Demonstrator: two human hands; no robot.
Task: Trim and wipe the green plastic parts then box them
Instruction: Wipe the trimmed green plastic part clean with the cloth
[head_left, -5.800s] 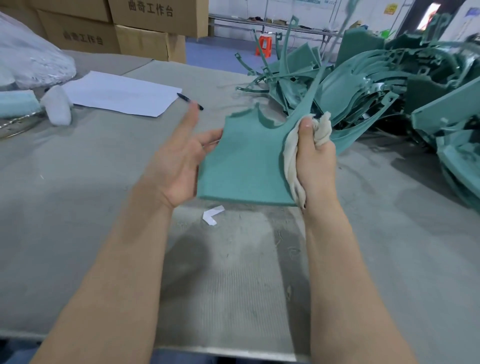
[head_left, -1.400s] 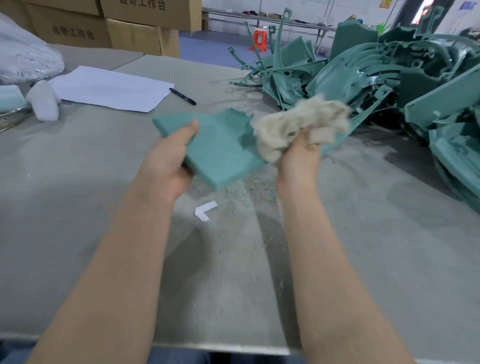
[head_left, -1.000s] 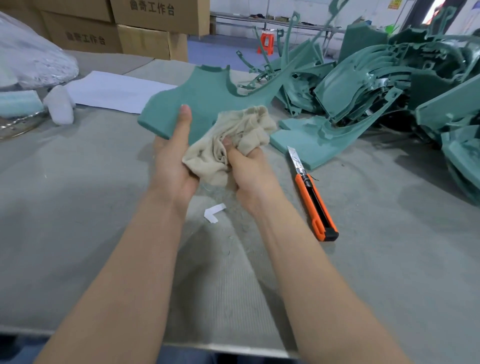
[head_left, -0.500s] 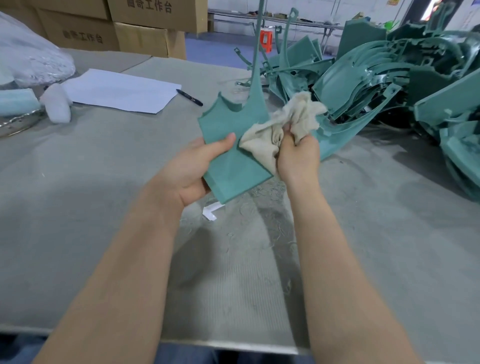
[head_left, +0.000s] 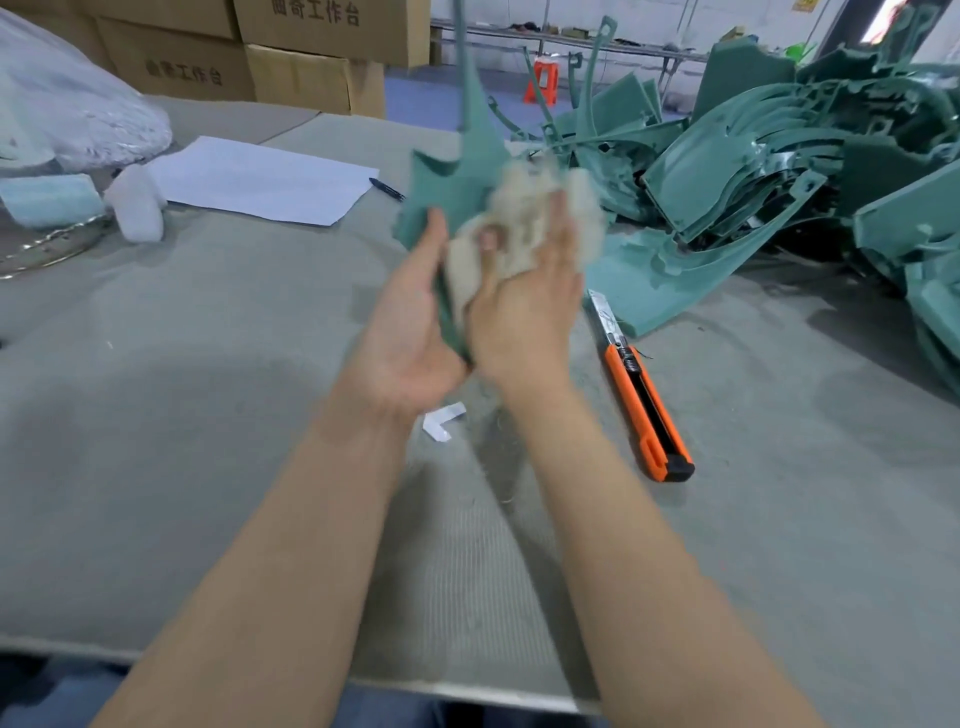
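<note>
Green parts pile (head_left: 779, 156) crowding right, orange knife (head_left: 644, 400) beside hands, bare mat (head_left: 182, 389) left.

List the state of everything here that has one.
left hand, grips the green part.
right hand, holds the cloth against it.
green part, held upright off the table.
cloth, bunched, blurred.
utility knife, lying on the table, blade extended.
pile of green parts, heaped on the table.
</note>
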